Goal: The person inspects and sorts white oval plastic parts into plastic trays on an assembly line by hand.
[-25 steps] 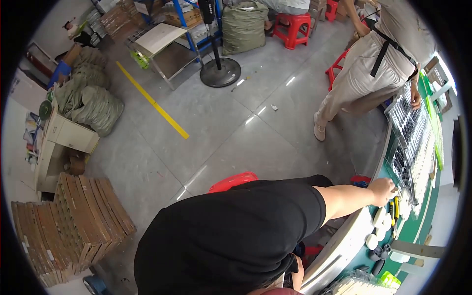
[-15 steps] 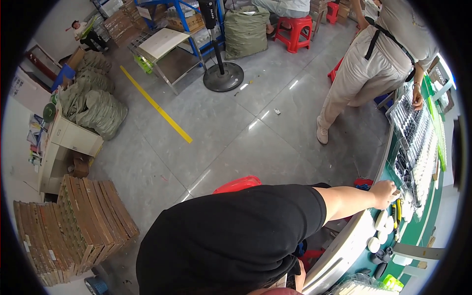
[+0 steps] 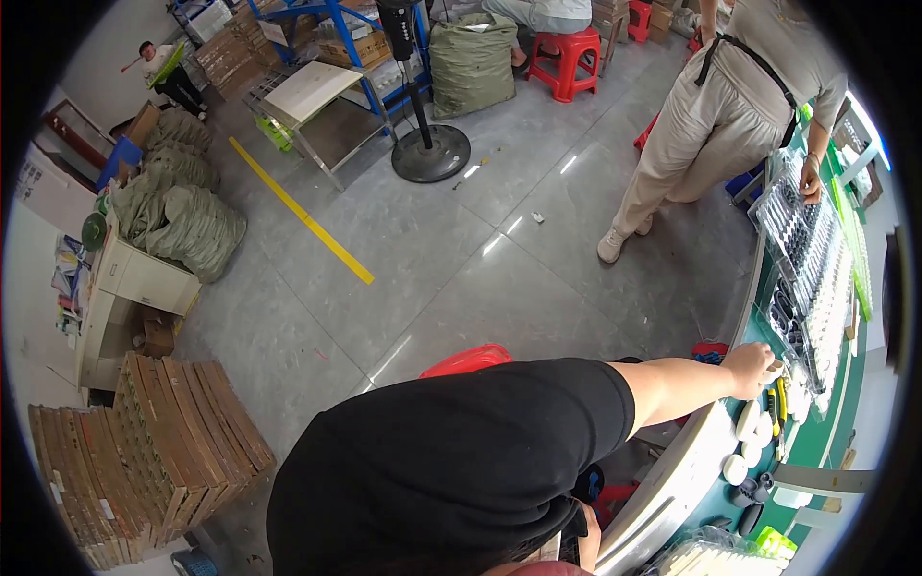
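My left arm, in a black short sleeve, reaches right to the workbench. My left hand (image 3: 751,372) is closed over the bench edge, fingertips pinched together; what they hold, if anything, is too small to make out. Just below it lie yellow-and-black pliers (image 3: 780,415) and several white rounded pieces (image 3: 748,421). Past the fingers is a clear plastic tray (image 3: 799,252) with rows of dark and pale parts. Dark cylindrical pieces (image 3: 746,492) rest nearer the lower edge. My right hand does not show; some bare skin appears at the lower edge, of which limb I cannot tell.
A co-worker in beige (image 3: 706,125) stands by the bench's far end, one hand at the tray. A red stool (image 3: 468,360) is behind my arm. Stacked cardboard (image 3: 187,422) stands at lower left. Farther off are a black fan stand (image 3: 430,154), a small table (image 3: 312,88) and sacks (image 3: 197,230).
The view has shifted slightly. My left hand stays closed near the same bench spot. The co-worker's feet have shifted, and a distant person's green item is now held at a different angle.
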A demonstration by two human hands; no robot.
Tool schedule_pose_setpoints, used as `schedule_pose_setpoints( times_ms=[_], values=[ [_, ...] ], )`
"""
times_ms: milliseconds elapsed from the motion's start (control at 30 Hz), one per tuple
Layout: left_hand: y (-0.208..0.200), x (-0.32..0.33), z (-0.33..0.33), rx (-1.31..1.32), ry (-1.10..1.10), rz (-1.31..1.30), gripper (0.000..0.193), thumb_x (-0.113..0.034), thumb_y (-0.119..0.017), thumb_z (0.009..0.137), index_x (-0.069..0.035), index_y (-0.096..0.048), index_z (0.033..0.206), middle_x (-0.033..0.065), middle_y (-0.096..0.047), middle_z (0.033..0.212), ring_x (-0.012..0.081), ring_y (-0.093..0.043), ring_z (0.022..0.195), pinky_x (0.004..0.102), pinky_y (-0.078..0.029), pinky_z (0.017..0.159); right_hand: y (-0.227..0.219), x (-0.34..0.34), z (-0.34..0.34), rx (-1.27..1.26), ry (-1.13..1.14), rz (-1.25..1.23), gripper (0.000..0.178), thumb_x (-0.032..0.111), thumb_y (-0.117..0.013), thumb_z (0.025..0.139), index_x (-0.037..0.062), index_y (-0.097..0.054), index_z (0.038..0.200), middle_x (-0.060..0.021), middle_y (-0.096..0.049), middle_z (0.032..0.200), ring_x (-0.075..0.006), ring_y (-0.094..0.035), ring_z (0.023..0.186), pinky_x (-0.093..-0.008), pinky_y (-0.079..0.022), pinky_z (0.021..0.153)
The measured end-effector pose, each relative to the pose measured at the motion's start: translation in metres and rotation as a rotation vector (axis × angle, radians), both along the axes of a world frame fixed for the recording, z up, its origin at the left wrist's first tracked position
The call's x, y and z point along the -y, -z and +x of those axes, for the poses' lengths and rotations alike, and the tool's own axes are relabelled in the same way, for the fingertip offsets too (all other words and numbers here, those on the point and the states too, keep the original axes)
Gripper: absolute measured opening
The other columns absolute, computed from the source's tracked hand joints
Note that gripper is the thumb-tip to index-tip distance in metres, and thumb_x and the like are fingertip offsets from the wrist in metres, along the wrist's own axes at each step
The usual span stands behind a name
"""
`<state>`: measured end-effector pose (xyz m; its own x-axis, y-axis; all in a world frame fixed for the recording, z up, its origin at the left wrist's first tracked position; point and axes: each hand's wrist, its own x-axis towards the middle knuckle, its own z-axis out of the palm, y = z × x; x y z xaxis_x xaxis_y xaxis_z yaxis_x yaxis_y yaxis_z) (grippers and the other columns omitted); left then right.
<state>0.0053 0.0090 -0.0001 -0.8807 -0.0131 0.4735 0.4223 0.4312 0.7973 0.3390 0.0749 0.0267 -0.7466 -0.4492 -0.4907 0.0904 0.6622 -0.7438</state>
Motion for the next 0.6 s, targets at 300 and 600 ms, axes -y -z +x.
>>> schedule_pose_setpoints(
  times_ms=[300, 600],
  values=[
    [-0.003, -0.003, 0.001, -0.050, -0.001, 0.042, 0.019, -0.012, -0.056, 0.071, 0.002, -0.056, 0.085, 0.0168, -0.056, 0.091, 0.0323, -0.055, 0.091, 0.0400, -0.046, 0.079, -0.002, -0.001, 0.006, -0.155, -0.111, 0.058, 0.031, 0.016, -0.047, 0.090, -0.0004, -0.060, 0.113, -0.0162, -0.059, 0.108, -0.0263, -0.055, 0.101, -0.0338, -0.042, 0.091],
    [-0.004, 0.009, 0.006, -0.048, -0.005, 0.020, 0.018, -0.012, -0.057, 0.072, 0.002, -0.055, 0.085, 0.0171, -0.057, 0.091, 0.0326, -0.055, 0.091, 0.0403, -0.046, 0.080, 0.005, -0.006, 0.016, -0.131, -0.033, -0.116, 0.031, 0.021, -0.046, 0.093, 0.0013, -0.058, 0.113, -0.0144, -0.059, 0.110, -0.0226, -0.053, 0.106, -0.0328, -0.035, 0.098]
  ],
)
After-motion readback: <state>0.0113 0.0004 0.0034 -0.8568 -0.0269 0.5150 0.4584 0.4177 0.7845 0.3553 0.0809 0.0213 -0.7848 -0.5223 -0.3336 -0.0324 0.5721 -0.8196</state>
